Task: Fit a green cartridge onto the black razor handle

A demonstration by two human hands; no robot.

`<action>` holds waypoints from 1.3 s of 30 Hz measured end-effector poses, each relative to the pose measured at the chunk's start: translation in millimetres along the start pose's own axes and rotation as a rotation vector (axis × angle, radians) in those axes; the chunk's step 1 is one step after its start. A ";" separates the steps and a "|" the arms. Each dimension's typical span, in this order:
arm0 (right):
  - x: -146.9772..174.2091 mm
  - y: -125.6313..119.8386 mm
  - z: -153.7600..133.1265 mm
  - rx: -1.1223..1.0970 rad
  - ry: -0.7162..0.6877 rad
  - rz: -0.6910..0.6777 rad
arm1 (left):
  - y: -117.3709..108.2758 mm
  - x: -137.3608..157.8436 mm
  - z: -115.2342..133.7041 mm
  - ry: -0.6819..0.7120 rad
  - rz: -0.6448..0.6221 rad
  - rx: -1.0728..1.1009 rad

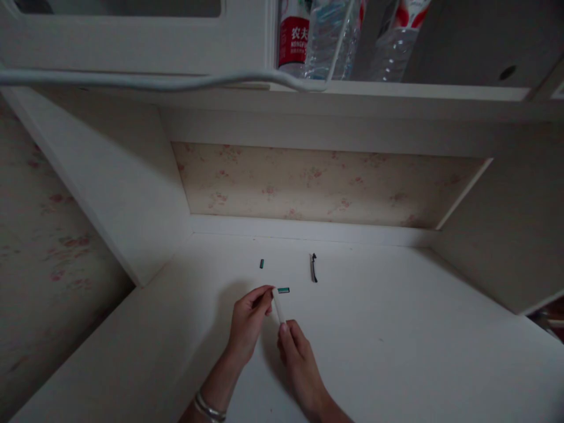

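Observation:
Between my two hands is a slim white stick, tilted, whose exact kind I cannot make out. My left hand pinches its upper end with thumb and fingertips. Lower down, my right hand is closed around the other end, thumb on top. At the stick's upper tip shows a black-and-green razor cartridge; whether it is joined to the stick or lies behind it, I cannot tell. Another small black-and-green cartridge lies beyond my left hand. Farther right rests a black, slightly curved razor handle.
The white desktop is closed in by side panels and a flowered back wall. Overhead, a shelf holds plastic bottles, and a pale cable runs along its front.

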State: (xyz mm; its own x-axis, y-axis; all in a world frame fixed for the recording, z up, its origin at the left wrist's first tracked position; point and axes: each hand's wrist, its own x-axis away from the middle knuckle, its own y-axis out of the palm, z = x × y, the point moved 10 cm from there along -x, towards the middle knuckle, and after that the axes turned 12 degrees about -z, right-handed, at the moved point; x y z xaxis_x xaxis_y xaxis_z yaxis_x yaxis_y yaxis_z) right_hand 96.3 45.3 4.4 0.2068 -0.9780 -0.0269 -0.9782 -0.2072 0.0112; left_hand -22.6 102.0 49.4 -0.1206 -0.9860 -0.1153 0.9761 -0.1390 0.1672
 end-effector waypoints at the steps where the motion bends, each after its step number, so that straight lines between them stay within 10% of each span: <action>1: -1.0 0.3 1.8 0.002 0.002 -0.010 | 0.0 0.1 0.4 0.001 -0.001 0.006; 39: -2.0 -9.3 -8.0 0.200 -0.056 0.038 | 3.8 2.0 2.8 -0.018 -0.027 -0.024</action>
State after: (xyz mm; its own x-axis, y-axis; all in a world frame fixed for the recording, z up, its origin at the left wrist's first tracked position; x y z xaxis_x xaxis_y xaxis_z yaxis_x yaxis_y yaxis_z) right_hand 105.2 49.0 12.4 0.1739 -0.9810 -0.0860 -0.9703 -0.1558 -0.1848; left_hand -19.7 99.2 52.6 -0.1502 -0.9834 -0.1021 0.9764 -0.1637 0.1406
